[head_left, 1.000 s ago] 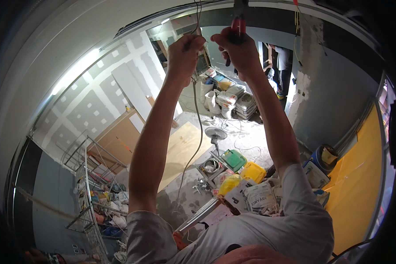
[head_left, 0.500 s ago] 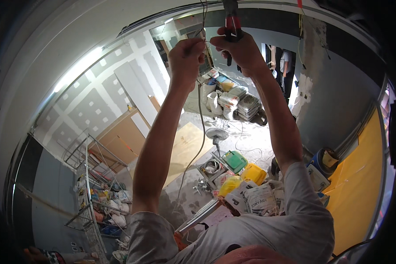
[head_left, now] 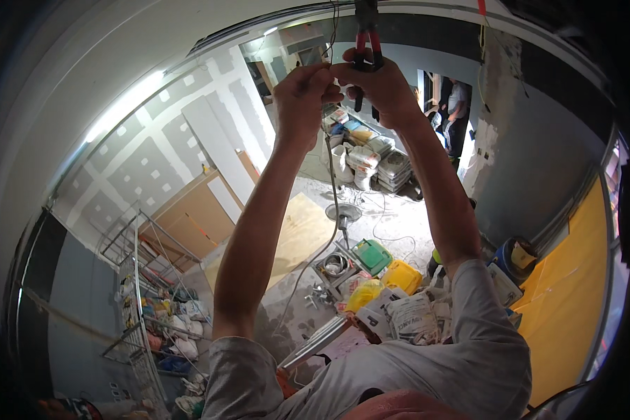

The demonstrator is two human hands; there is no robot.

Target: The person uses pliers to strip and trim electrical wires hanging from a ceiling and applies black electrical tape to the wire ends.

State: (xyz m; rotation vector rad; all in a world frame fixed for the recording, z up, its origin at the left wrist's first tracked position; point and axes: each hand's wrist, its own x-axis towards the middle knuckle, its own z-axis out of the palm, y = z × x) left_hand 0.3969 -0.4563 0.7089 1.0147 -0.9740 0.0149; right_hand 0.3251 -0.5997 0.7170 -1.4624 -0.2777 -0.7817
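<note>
Both arms are raised overhead, and my hands meet near the top of the view. My left hand (head_left: 302, 101) is closed in a pinch on a thin electrical wire (head_left: 334, 31), one of the dark strands hanging from above. A grey cable (head_left: 334, 182) hangs below this hand and curves down toward the floor. My right hand (head_left: 388, 91) is wrapped round pliers (head_left: 367, 42) with red and black handles, their dark head pointing up. Its thumb and forefinger touch the left fingertips at the wire. The exact strand ends are hidden by the fingers.
Below stand a ladder (head_left: 318, 343), a fan (head_left: 343, 213), a green container (head_left: 372, 256) and a yellow one (head_left: 403, 276). Filled sacks (head_left: 395, 168) are stacked farther off. Metal scaffolding (head_left: 138, 301) is at left. Another person (head_left: 456, 105) stands in the far doorway.
My hands have come together, with the right thumb now against the left fingers. The pliers have dipped slightly, and the hanging cable has shifted right. The person in the doorway shows more fully.
</note>
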